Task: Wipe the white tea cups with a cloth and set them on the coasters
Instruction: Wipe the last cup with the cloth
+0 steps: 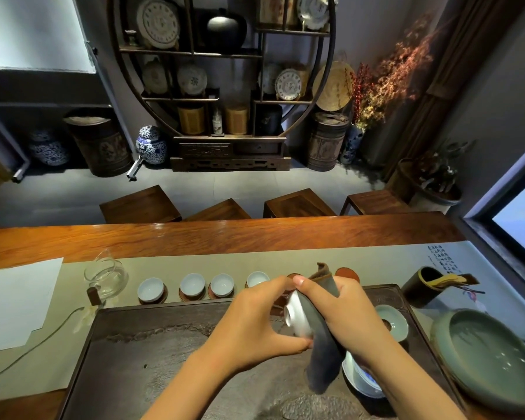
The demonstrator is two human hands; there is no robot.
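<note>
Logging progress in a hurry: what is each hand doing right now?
Left hand: closed on the white tea cup.
Right hand: closed on the dark cloth, pressed against the cup.

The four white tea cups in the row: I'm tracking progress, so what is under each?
Each white tea cup sits on a round reddish-brown coaster, showing only as an edge beneath; the left hand covers the fourth cup's coaster.

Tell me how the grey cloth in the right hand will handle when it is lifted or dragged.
The grey cloth is probably floppy: its lower end hangs limp below the right hand. It likely moulds easily, since it wraps round the white tea cup that the left hand steadies. It seems light, because a loose grip holds it.
</note>
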